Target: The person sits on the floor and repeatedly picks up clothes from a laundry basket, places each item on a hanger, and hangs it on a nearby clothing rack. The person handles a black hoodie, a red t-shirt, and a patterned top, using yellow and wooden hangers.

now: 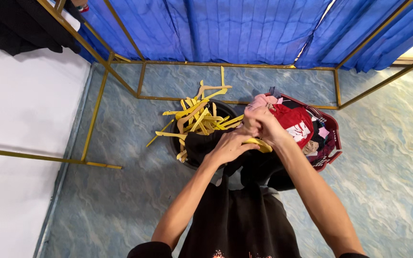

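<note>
My left hand (231, 145) grips a black garment (244, 215) that hangs down toward me, its fingers closed on the cloth near a yellow hanger (260, 144). Just above it, my right hand (264, 125) is closed on the top of that hanger and the garment's neck. Both hands meet over a dark round bucket (180, 145) stuffed with several yellow hangers (197, 114). A red laundry basket (333, 138) full of mixed clothes, with a red garment (295, 122) on top, sits right of my hands.
A gold metal rack frame (99, 95) stands on the blue marbled floor (383, 167), with blue curtains (225, 28) behind it. A white wall (20, 119) runs along the left, and black clothes (10, 28) hang at top left.
</note>
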